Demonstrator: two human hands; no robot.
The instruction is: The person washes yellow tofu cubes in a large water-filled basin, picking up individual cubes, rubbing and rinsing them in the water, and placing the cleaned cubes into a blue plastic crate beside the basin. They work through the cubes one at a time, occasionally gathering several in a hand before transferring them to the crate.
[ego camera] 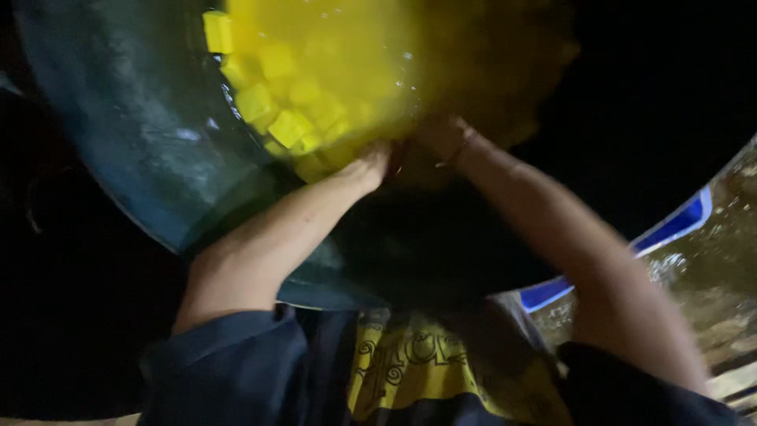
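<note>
- Left hand (pixel 371 167) and right hand (pixel 441 138): side by side, sunk into yellow cubes (pixel 288 126); finger spread not discernible.
- Yellow cubes: heaped in yellow liquid inside large dark basin (pixel 134 134).
- Blue-rimmed container (pixel 670 229): at right.

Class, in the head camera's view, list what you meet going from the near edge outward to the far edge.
Dark shirt with yellow print → forearms → left hand and right hand at the liquid's edge → yellow cubes in yellow liquid in the large dark basin.
</note>
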